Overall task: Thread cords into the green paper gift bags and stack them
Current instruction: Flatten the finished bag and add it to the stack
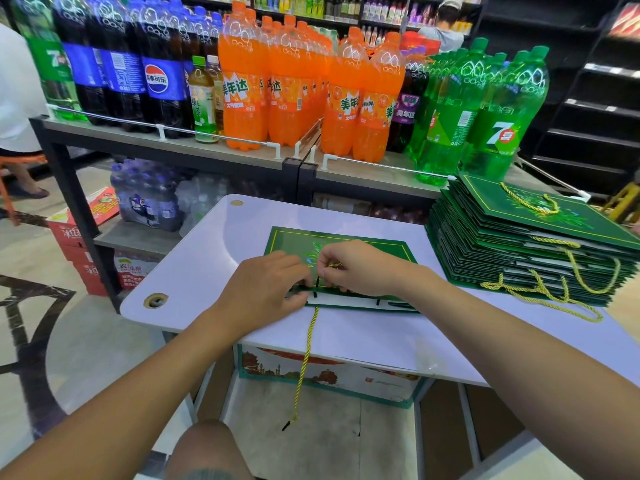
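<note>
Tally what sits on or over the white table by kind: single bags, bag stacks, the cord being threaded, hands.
Single green gift bag: 1
Stack of green gift bags: 1
Yellow cord being threaded: 1
Hands: 2 (left hand, right hand)
Total: 5

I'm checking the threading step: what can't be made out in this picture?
Head view:
- The hole where the cord enters the green bag: hidden under the left hand and right hand.
- Whether the left grip holds cord or bag edge: covered by its knuckles.
- The stack, right side: cut off by the frame edge.
</note>
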A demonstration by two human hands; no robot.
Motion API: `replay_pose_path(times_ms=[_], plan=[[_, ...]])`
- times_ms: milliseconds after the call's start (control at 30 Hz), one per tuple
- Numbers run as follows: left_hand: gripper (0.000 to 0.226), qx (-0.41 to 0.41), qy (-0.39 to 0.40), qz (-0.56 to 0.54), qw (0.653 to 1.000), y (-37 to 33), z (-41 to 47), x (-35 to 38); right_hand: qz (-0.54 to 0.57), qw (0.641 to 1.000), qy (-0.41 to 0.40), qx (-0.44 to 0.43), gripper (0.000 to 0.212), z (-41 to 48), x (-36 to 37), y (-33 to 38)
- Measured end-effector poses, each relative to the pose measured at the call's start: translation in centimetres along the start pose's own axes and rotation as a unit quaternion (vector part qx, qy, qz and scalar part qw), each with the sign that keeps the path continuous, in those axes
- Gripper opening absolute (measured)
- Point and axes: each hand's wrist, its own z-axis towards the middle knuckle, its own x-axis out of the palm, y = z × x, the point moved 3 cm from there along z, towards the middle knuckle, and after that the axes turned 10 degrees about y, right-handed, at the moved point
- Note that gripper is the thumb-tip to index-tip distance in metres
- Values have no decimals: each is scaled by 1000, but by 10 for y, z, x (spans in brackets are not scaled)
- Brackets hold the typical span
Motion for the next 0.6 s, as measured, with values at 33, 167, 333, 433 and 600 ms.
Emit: replay_pose_path(times_ms=[33, 167, 333, 433, 600], plan=[[11, 1, -2, 0, 1000, -1, 0, -1, -5, 1000, 1, 0, 14, 1, 0, 0], [13, -1, -13, 1, 1000, -2, -1, -1, -33, 999, -4, -13, 15, 2, -1, 2], [6, 1, -36, 21, 999, -2, -2, -3, -46, 999, 9, -17, 20, 3, -4, 6], [16, 2, -36, 28, 999, -3, -2, -3, -63, 998, 23, -12, 31, 5, -1, 8], [12, -27, -51, -5, 998, 0, -2, -3, -41, 998, -49, -19, 22, 0, -9, 4]])
